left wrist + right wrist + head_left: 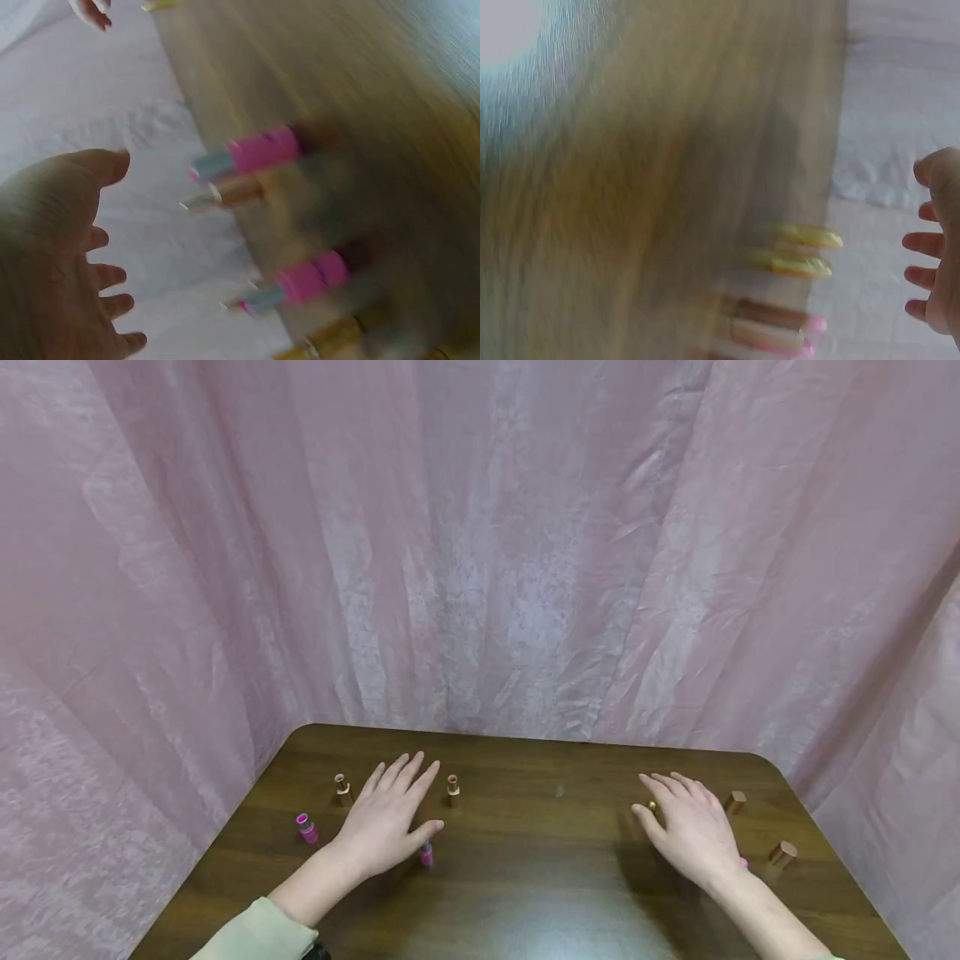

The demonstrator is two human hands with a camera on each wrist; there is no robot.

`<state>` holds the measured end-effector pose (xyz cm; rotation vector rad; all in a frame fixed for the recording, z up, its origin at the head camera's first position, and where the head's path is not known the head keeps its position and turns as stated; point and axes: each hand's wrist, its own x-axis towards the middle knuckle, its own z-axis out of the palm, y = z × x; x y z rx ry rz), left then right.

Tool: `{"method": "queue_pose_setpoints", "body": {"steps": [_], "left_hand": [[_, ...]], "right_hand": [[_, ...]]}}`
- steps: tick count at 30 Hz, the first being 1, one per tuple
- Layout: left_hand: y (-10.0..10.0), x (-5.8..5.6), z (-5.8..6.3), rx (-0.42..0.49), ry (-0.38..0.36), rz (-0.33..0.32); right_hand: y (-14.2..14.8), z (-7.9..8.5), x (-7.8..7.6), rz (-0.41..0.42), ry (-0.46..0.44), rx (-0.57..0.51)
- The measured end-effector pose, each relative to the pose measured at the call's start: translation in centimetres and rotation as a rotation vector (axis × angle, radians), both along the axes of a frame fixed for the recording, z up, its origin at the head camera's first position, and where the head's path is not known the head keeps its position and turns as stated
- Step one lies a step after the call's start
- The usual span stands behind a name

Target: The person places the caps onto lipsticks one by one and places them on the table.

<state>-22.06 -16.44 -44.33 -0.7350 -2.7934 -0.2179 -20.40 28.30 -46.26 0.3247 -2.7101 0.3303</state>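
Note:
My left hand hovers with spread fingers over the table's left side, holding nothing. Near it stand lipstick tubes without caps: a pink one left of the wrist, another pink one below the thumb, a gold one beyond the knuckles and a second gold one right of the fingertips. On the right side my right hand is held out flat, also without anything in its grasp. It partly hides a small gold piece and a pink piece. Beside it are copper-coloured caps.
The brown wooden table has rounded far corners. Pink velvet curtains hang right behind it and at both sides. Blurred gold pieces stand close together in the right wrist view.

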Motion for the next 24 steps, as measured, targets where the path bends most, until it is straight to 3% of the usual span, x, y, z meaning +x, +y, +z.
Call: {"method": "queue_pose_setpoints", "body": {"steps": [6, 12, 18, 24], "left_hand": [[2.9, 1.3, 1.3, 0.068, 0.170, -0.180], [6.2, 3.1, 1.5, 0.085, 0.219, -0.320], [9.1, 4.7, 0.5, 0.067, 0.233, -0.402], [11.6, 5.6, -1.3, 0.013, 0.225, -0.458]], "right_hand": [[2.9, 2.2, 1.2, -0.028, 0.023, -0.083], [5.6, 2.7, 3.0, -0.083, -0.046, -0.127], [7.6, 1.9, 4.0, -0.126, -0.054, -0.146], [8.9, 0.7, 4.9, -0.178, -0.102, -0.164]]}}
